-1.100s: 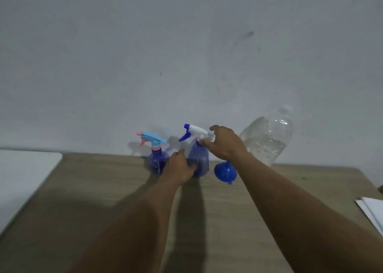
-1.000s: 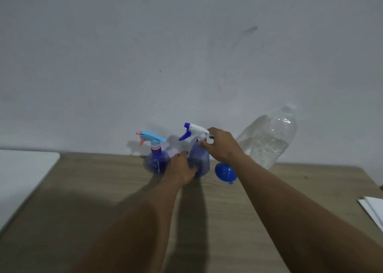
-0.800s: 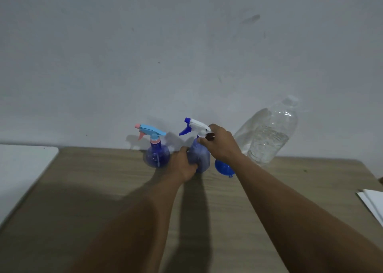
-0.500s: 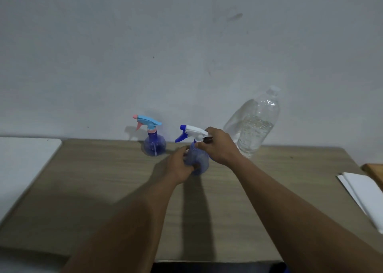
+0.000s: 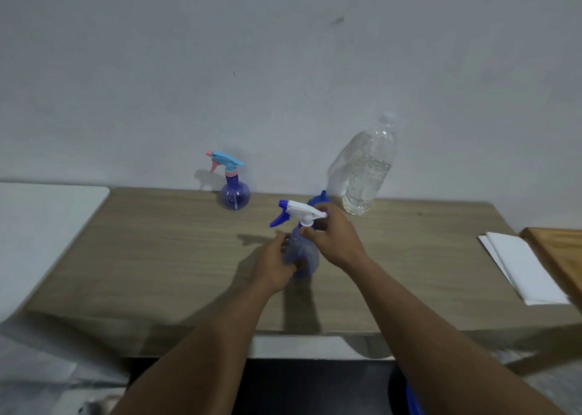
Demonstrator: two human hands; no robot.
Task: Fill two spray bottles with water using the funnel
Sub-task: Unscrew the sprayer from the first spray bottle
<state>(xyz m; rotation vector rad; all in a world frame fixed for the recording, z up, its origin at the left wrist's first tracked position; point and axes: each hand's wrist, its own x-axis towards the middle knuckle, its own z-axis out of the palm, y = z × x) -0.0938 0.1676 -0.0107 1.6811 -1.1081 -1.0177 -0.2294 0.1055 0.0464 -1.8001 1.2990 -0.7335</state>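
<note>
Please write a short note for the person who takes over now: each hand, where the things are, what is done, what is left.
Left hand grips the body of the near spray bottle; right hand pinches its neck under the white trigger head.
Second spray bottle, funnel and water bottle are at the back of the table, untouched.
Done: near bottle in hand; both heads on.
Left: unscrew both heads, pour water through the funnel into each, close them.

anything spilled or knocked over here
Nothing stands out: water bottle and light-blue-topped spray bottle stand on their bases, white-topped spray bottle is held upright, funnel rests spout up, no spill on the wooden table.
</note>
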